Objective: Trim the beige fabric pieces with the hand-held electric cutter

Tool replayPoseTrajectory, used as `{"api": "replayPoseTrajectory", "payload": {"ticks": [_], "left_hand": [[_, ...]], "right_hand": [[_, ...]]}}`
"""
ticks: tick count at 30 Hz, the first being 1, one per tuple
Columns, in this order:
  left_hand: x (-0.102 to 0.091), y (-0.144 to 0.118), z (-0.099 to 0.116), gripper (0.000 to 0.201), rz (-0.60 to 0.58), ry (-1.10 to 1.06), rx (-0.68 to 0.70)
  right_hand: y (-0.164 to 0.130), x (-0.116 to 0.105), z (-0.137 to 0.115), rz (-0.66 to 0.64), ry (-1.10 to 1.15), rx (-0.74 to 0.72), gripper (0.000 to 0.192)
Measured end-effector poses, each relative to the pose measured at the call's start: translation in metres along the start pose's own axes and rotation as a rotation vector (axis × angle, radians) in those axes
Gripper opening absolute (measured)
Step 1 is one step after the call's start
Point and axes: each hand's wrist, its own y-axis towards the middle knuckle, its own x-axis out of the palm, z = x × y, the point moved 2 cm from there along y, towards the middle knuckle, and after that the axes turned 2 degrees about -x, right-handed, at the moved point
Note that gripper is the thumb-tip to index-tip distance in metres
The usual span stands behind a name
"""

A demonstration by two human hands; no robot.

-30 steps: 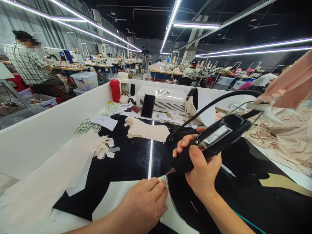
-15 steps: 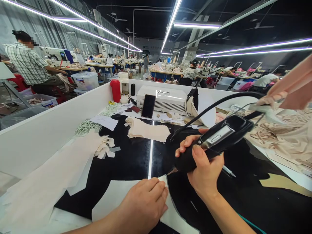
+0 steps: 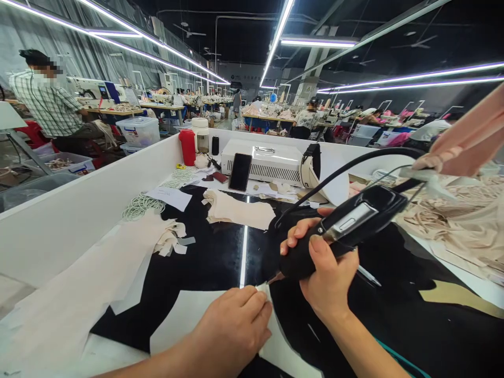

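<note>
Lower centre of the frame: your left hand [image 3: 232,331] lies flat, fingers together, pinning the white fabric piece [image 3: 185,320] to the black table [image 3: 205,262]. Just right of it, your right hand [image 3: 326,278] is closed around the black corded cutter [image 3: 342,228], whose tip [image 3: 274,277] has edged down and left since half a second ago and now meets the piece's top corner (contact looks light). Upper centre: a phone [image 3: 240,171] leans on a white machine [image 3: 263,160].

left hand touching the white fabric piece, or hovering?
Touching. In the head view the left hand lies flat on the white fabric piece, fingers pressed onto its upper edge with no gap, beside the tip of the black tool held in the right hand.
</note>
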Motion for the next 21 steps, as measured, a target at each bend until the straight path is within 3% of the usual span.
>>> {"api": "replayPoseTrajectory", "payload": {"ticks": [6, 21], "left_hand": [[0.0, -0.001, 0.0, 0.02, -0.077, 0.0, 0.004], [-0.001, 0.001, 0.001, 0.021, -0.007, 0.008, -0.006]], "right_hand": [[0.006, 0.001, 0.007, 0.003, -0.003, -0.016, 0.038], [0.005, 0.003, -0.001, -0.041, 0.046, 0.026, 0.036]]}}
